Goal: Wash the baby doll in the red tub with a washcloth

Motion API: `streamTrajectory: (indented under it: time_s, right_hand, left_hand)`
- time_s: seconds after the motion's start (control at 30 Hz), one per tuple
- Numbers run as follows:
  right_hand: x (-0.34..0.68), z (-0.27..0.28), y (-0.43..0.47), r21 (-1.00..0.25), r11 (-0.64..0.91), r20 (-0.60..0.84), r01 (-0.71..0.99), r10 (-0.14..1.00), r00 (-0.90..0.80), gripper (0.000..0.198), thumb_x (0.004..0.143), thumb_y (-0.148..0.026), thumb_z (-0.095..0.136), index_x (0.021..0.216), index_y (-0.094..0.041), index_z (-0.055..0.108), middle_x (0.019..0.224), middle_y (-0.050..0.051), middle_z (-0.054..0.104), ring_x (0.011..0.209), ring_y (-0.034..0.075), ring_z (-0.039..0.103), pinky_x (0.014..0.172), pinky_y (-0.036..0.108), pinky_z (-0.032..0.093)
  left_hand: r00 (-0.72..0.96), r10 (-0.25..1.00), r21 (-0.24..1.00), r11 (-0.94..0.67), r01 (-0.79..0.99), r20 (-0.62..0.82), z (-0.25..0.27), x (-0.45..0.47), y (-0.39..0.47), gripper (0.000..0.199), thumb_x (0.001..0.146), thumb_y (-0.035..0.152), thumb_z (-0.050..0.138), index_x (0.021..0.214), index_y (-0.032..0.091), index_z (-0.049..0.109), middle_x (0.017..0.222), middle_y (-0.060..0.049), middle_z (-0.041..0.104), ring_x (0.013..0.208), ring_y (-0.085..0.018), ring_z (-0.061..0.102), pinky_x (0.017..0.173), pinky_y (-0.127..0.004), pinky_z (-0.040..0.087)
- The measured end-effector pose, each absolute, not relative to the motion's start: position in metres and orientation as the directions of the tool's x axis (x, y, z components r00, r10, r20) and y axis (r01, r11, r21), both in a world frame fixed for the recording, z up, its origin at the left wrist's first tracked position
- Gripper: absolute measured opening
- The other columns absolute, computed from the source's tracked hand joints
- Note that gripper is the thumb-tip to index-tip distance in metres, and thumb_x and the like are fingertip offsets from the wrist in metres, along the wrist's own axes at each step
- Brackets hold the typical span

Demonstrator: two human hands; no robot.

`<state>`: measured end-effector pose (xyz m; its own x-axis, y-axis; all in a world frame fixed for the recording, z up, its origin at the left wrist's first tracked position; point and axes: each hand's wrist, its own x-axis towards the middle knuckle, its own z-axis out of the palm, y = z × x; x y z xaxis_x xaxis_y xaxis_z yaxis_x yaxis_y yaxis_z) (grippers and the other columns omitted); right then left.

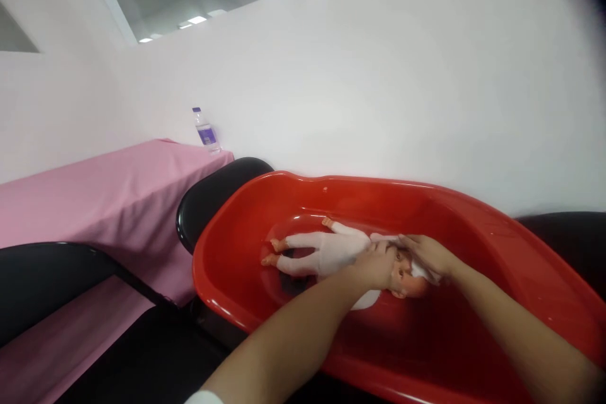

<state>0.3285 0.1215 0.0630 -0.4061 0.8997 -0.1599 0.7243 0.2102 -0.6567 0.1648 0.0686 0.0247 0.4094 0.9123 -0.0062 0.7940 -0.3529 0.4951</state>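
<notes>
A baby doll (338, 249) in white clothing lies on its back in a red baby bathtub (227, 290), feet to the left and head to the right. My left hand (376, 265) is closed at the doll's upper chest and neck, just below its face; its fingertips are partly hidden. Against the side of the doll's head, my right hand (430, 254) presses a white cloth (420, 270), with the fingers bent over it. Another white piece shows between my two hands, and I cannot tell whether it is cloth or sleeve.
Black chairs (227, 186) stand around and under the tub. At the left is a table with a pink tablecloth (118, 183), and a water bottle (206, 132) with a purple label stands on its far corner. A white wall (379, 88) rises behind the tub.
</notes>
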Motion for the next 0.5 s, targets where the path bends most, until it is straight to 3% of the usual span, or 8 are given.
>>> streamTrajectory:
  time_s: [0.13, 0.27, 0.37, 0.5]
  right_hand:
    - [0.318, 0.079, 0.108, -0.852, 0.092, -0.187, 0.516, 0.866, -0.463, 0.048, 0.082, -0.058, 0.046, 0.085, -0.016, 0.068, 0.093, 0.01, 0.073, 0.089, 0.025, 0.066, 0.085, 0.033, 0.049]
    - [0.315, 0.088, 0.101, -0.87, 0.055, -0.236, 0.49, 0.827, -0.511, 0.04, 0.079, -0.048, 0.053, 0.094, -0.015, 0.069, 0.087, 0.009, 0.072, 0.083, 0.024, 0.067, 0.082, 0.034, 0.051]
    - [0.315, 0.082, 0.104, -0.806, 0.188, -0.196, 0.561, 0.81, -0.552, 0.043, 0.077, -0.041, 0.053, 0.11, -0.016, 0.066, 0.097, 0.01, 0.071, 0.092, 0.026, 0.065, 0.089, 0.038, 0.049]
    - [0.313, 0.064, 0.112, -0.505, 0.488, -0.075, 0.712, 0.797, -0.599, 0.047, 0.077, -0.034, 0.052, 0.12, -0.017, 0.063, 0.124, 0.012, 0.062, 0.115, 0.03, 0.054, 0.104, 0.044, 0.037]
  left_hand:
    - [0.369, 0.924, 0.492, -0.278, 0.825, -0.097, 0.025, 0.162, 0.071, 0.104, 0.052, 0.054, 0.077, 0.137, 0.011, 0.036, 0.135, -0.017, 0.045, 0.128, -0.034, 0.041, 0.109, -0.043, 0.036]
    - [0.313, 0.941, 0.486, -0.217, 0.846, -0.126, 0.031, 0.157, 0.072, 0.101, 0.053, 0.055, 0.078, 0.136, 0.011, 0.039, 0.138, -0.02, 0.047, 0.128, -0.035, 0.043, 0.107, -0.042, 0.039]
    - [0.359, 0.928, 0.491, -0.266, 0.83, -0.103, 0.031, 0.152, 0.073, 0.083, 0.057, 0.054, 0.076, 0.127, 0.016, 0.05, 0.133, -0.017, 0.054, 0.119, -0.034, 0.052, 0.099, -0.04, 0.046]
    - [0.442, 0.888, 0.556, -0.307, 0.773, -0.124, 0.03, 0.145, 0.076, 0.054, 0.058, 0.041, 0.078, 0.104, 0.018, 0.063, 0.107, -0.01, 0.068, 0.093, -0.026, 0.065, 0.078, -0.032, 0.053]
